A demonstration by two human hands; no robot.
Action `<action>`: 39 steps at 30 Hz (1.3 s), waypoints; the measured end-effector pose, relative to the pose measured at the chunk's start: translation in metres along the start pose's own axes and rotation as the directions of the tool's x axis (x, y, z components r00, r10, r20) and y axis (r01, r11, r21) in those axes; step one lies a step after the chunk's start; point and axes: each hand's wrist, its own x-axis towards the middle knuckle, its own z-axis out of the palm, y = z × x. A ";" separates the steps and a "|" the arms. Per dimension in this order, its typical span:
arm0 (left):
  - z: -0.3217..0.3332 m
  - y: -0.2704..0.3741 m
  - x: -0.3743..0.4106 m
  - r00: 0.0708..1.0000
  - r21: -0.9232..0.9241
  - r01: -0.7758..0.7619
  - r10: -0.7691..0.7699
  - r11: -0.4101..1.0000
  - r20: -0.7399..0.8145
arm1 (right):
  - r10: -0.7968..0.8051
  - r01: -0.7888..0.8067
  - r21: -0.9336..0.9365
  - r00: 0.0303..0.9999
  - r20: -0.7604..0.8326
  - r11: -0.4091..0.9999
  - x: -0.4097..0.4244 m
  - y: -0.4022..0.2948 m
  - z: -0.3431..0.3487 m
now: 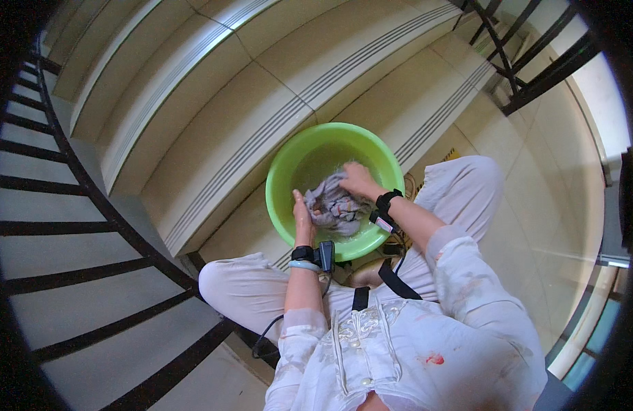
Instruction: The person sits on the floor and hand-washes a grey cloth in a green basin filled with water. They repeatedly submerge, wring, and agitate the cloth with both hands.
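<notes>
A light-green plastic basin [273,198] with water [321,159] in it stands in front of me, between my knees. Inside lies a wet, bunched grey cloth [339,205] with a few orange and dark marks. My right hand [359,181] grips the cloth's upper right part from above, fingers curled into the folds. At the cloth's left side, my left hand [303,213] holds it, thumb upward and most fingers hidden beneath the fabric. Black straps with small devices circle both wrists, and a pale bangle [304,265] sits on my left forearm.
Tiled stair steps [234,138] with grooved edges rise beyond the basin. A dark metal railing [90,185] curves along the left, and another railing [506,67] stands at upper right. Cables [265,334] hang from the wrist devices. Tiled floor [532,205] extends to the right.
</notes>
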 end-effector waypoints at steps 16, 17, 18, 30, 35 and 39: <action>0.017 -0.012 -0.006 0.949 -0.230 0.100 -0.023 0.968 0.314 | -0.109 0.111 0.002 0.975 -0.195 0.994 -0.027 -0.086 -0.022; 0.020 -0.012 -0.006 0.903 -0.129 0.046 0.014 0.991 0.430 | -0.057 0.043 -0.064 0.968 -0.244 0.997 -0.024 -0.080 -0.025; 0.020 -0.011 -0.004 0.909 -0.143 0.096 -0.028 0.985 0.416 | -0.073 0.090 0.039 0.943 -0.326 0.995 -0.023 -0.080 -0.024; 0.033 -0.007 -0.012 0.976 -0.252 -0.019 0.073 0.968 0.204 | -0.140 0.201 0.111 0.903 -0.406 0.973 -0.030 -0.092 -0.013; 0.030 -0.005 -0.014 0.951 -0.429 -0.040 0.166 0.903 0.262 | -0.494 0.547 0.206 0.830 -0.258 0.811 -0.045 -0.096 -0.013; 0.029 0.007 -0.028 0.991 0.048 0.000 -0.006 0.999 0.136 | -0.156 0.170 0.022 0.941 -0.300 0.985 -0.028 -0.080 -0.018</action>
